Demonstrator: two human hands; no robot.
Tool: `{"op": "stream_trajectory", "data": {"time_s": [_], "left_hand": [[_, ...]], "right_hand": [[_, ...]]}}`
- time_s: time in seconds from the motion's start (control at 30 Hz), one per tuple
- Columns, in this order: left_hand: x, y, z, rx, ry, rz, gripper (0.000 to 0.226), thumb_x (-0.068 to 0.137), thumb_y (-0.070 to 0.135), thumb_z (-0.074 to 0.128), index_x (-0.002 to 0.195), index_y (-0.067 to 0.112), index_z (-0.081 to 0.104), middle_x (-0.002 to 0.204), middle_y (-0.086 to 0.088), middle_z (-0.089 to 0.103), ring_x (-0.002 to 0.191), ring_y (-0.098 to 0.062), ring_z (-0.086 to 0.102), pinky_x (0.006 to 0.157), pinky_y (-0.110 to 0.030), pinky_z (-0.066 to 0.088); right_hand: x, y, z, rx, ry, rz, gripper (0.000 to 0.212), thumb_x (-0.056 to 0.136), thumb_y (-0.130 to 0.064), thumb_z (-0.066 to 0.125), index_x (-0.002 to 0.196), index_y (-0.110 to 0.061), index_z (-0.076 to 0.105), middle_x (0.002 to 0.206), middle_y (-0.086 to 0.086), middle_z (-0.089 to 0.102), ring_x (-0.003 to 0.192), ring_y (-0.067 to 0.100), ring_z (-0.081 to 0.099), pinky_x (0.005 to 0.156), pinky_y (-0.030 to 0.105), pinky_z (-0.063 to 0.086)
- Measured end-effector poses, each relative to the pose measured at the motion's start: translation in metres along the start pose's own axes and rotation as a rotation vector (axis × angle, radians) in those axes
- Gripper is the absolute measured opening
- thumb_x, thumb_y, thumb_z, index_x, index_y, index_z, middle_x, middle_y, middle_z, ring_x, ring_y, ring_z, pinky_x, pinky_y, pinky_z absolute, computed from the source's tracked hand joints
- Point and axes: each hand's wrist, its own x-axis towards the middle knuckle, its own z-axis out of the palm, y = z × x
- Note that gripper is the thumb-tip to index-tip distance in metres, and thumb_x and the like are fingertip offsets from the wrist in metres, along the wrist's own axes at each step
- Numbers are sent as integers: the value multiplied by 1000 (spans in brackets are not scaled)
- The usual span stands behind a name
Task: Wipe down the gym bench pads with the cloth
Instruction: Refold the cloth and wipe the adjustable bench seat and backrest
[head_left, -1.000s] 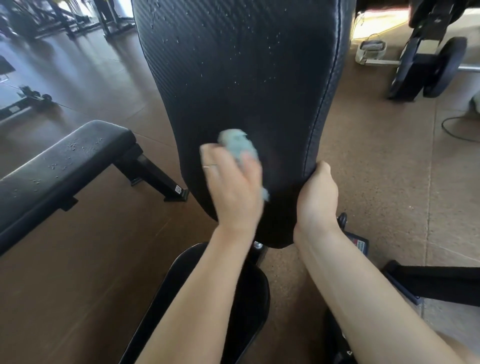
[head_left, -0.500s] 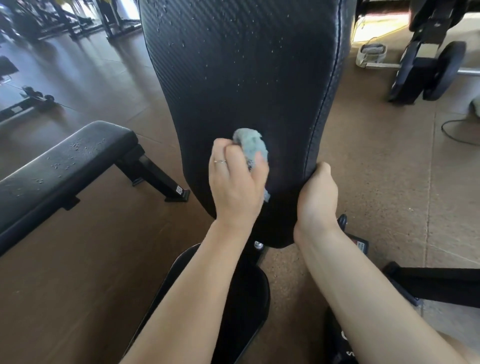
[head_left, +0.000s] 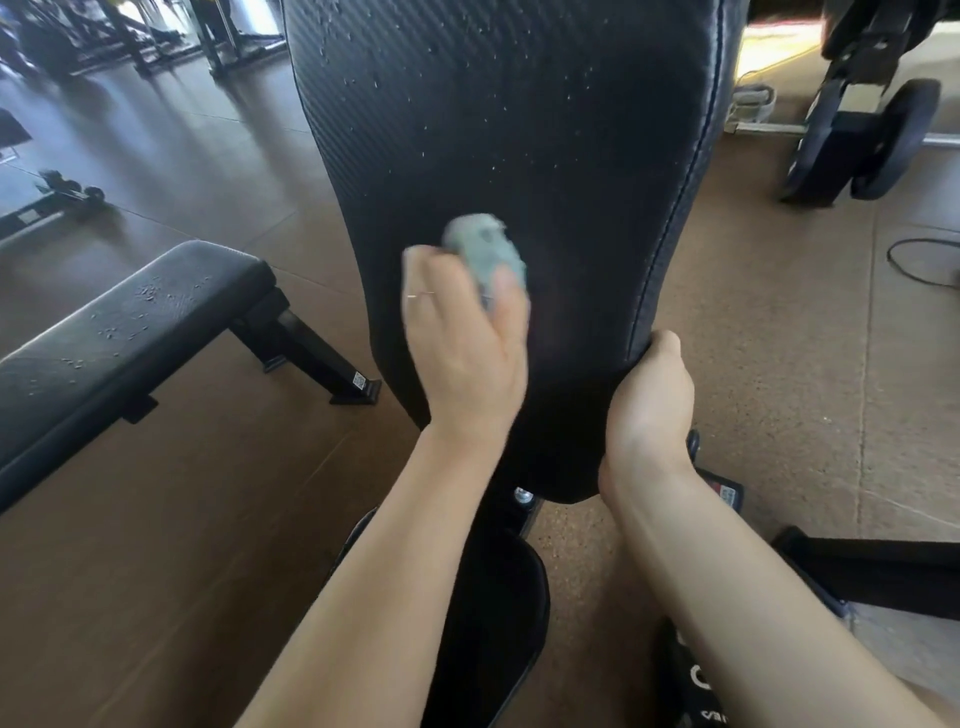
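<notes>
A: Which step is it?
B: Wiping the lower pad (head_left: 519, 156). The left hand (head_left: 467, 353) grasps the cloth (head_left: 485, 252) and presses it on the pad; the right hand (head_left: 649, 400) grips the pad's lower right edge.
A: Next?
B: I think upward, where droplets remain.
</notes>
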Motion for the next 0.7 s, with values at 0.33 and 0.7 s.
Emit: {"op": "stream_trajectory", "data": {"time_s": [0.33, 0.7], "left_hand": [[-33, -79, -6, -179, 87, -1408, 33, 106, 28, 34, 127, 8, 49, 120, -9, 55, 99, -25, 53, 81, -30, 40], [20, -45, -3, -91, 184, -674, 10, 107, 29, 38, 105, 20, 43, 96, 15, 52, 85, 5, 55, 75, -5, 40]], "right_hand": [[-5, 1, 6, -43, 52, -48, 35, 101, -34, 27, 77, -28, 51, 86, -5, 57, 83, 18, 51, 94, 43, 44], [-6, -1, 8, 92, 101, -62, 32, 103, -26, 31, 73, -30, 43, 85, -3, 53, 80, 20, 49, 87, 42, 43]]}}
